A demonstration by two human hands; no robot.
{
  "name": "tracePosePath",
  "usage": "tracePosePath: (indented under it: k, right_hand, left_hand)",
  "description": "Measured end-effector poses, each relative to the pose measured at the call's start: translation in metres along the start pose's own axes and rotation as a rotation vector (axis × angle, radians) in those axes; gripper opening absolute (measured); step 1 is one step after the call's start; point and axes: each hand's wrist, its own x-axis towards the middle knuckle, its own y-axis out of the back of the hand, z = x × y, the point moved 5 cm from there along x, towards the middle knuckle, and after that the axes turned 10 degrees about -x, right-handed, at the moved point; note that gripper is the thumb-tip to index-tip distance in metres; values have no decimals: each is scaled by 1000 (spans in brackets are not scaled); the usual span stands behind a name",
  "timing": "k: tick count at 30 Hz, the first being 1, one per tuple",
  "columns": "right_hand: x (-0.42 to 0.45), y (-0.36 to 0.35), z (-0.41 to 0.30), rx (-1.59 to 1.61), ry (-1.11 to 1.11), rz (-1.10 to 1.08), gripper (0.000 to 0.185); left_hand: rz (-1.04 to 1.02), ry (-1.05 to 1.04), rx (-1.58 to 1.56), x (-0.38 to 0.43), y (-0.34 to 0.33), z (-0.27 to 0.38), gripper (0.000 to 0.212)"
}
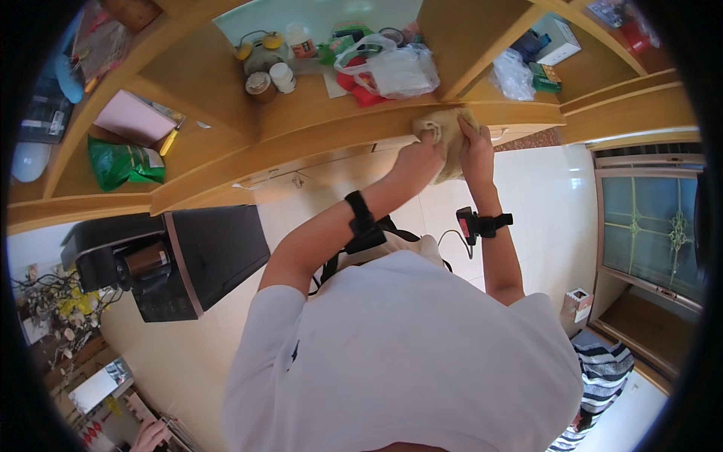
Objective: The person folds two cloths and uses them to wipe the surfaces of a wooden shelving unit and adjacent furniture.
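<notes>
A tan cloth (450, 155) is bunched between my two hands at the front edge of the wooden shelf (333, 133). My left hand (421, 155) grips a folded part of it, with the fingers curled in. On the cloth's other side my right hand (476, 148) pinches it near the top. The cloth's upper part lies against the shelf edge, and its lower part hangs over the tiled floor. A black strap with a small device sits on each of my forearms.
Above the edge, the middle compartment holds a clear plastic bag (404, 70), a white bottle (282, 77) and a brown jar (260, 86). The left compartment has a green packet (125, 164) and a pink box (135, 117). A black cabinet (220, 260) stands at left.
</notes>
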Motion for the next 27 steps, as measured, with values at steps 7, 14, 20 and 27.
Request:
tracePosePath:
  k: [7,14,20,27]
  right_hand:
    - [-7,-31,-73,-168,-38,-220,41]
    - [-30,-85,-245,-198,380,-173,41]
    - [-42,-96,-343,-153,548,-326,43]
    - [-33,-75,-280,112,374,-396,45]
  left_hand:
    - [50,271,-64,-60,44,-57,57]
    - [113,600,31,-193,111,-160,65]
    - [154,681,47,-261,154,-207,69]
    - [88,549,-10,-216,117,-181,70]
